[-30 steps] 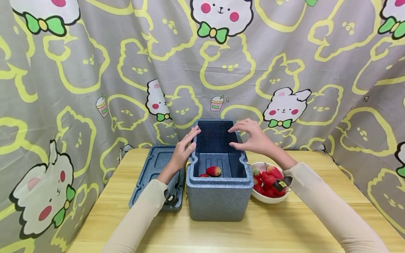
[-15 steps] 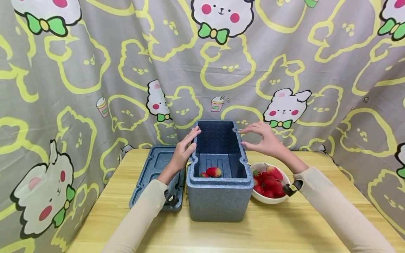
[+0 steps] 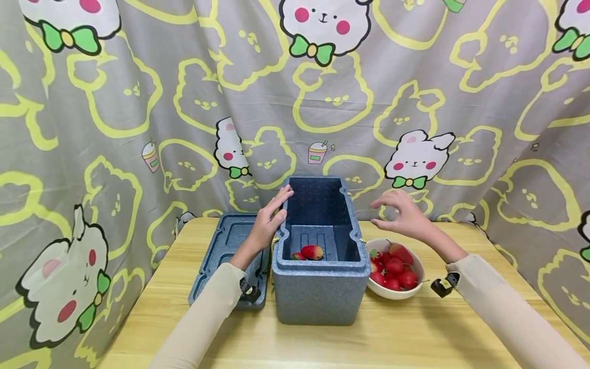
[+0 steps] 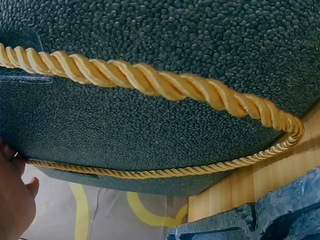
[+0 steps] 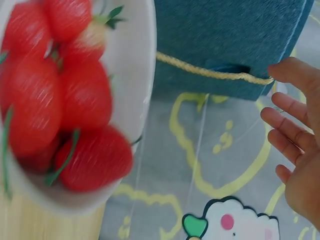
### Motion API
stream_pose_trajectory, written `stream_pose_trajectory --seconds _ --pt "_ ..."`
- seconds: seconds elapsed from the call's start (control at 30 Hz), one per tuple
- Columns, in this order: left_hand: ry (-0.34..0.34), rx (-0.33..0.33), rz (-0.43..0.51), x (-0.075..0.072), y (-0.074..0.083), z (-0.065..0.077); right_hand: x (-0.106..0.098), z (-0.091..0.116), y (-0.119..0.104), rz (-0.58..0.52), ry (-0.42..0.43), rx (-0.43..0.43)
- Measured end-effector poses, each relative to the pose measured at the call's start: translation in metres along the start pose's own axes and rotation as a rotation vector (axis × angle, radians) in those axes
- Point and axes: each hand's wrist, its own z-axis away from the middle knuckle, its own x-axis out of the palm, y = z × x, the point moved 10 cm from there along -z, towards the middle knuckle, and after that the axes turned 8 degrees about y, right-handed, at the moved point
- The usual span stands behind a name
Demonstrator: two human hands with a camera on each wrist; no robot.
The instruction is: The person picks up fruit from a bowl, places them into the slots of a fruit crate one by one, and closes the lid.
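Centrally, one grey-blue box (image 3: 320,297) stood on the wooden table (image 3: 392,333), with two strawberries (image 3: 312,252) lying inside toward its near end. Left hand (image 3: 269,219): fingers extended, resting on the box's left rim, gripping nothing. Right hand (image 3: 402,215): empty, thumb and fingers parted, raised in the air right of the box. One white bowl (image 3: 392,293), heaped with red fruit (image 3: 394,265), stood just beside the box's right side. One matching lid (image 3: 230,233) lay on the left. Twisted gold rope (image 4: 150,80) ran along the box's left side.
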Motion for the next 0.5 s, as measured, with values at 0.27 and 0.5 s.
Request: stream_pose_trajectory --seconds 0.27,0.5 --pt "0.006 0.004 0.000 -0.001 0.002 0.000 0.003 0.019 0.017 0.102 -0.119 0.012" --pt "0.007 -0.001 0.001 -0.001 0.002 0.000 0.006 0.035 0.025 0.167 -0.229 0.034"
